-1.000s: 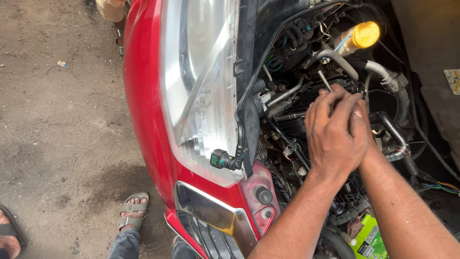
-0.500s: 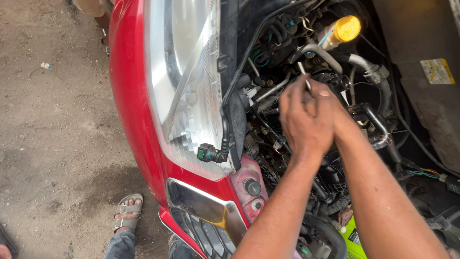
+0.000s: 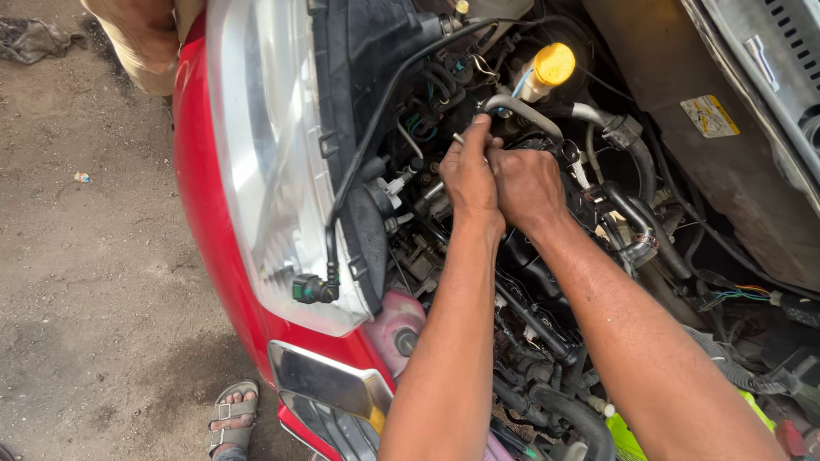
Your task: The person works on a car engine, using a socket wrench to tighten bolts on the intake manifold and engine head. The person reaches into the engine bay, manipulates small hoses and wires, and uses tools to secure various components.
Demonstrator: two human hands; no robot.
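Both hands work close together in the upper middle of the frame, deep in the engine bay of a red car point(image 3: 201, 222). The left hand point(image 3: 470, 175) has its fingers point(image 3: 478, 137) pinched together on a thin metal rod point(image 3: 459, 137), just below a curved grey pipe point(image 3: 521, 109). The right hand point(image 3: 530, 183) touches the left, knuckles up; its fingers curl downward out of sight, so I cannot tell what they grip. A yellow cap point(image 3: 553, 63) sits above, a headlight point(image 3: 256, 162) to the left, and a sandalled foot point(image 3: 232, 416) at lower left.
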